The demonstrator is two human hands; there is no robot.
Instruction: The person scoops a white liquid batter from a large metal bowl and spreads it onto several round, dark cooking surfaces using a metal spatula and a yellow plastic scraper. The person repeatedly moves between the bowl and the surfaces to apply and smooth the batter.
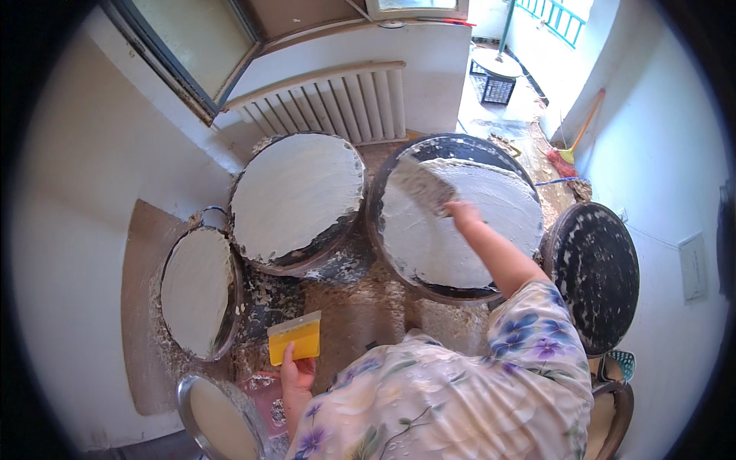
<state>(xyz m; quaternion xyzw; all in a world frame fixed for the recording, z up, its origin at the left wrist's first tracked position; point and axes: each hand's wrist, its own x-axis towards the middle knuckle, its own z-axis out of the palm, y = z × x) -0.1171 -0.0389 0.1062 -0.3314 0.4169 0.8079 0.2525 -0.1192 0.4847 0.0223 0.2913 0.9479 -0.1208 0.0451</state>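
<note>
My right hand (464, 214) grips a wide, batter-smeared scraper (424, 185) over the large round griddle (379, 253) right of centre. White batter (454, 247) covers most of that griddle, and its dark surface shows along the back and front edges. Low on the left, my left hand (298, 371) holds a yellow scraper (295, 340) with a pale blade edge pointing up. Another round griddle (322, 248), back left, bears a white layer (299, 190). A third griddle (237, 299) at the far left is also coated white.
A dark bare griddle (595, 276) stands at the right. A metal basin of pale liquid (221, 420) is near my left forearm, beside a pink plastic container (261, 397). Another liquid-filled vessel (601, 417) is lower right. A radiator (345, 100) lines the back wall; a broom (566, 155) leans right.
</note>
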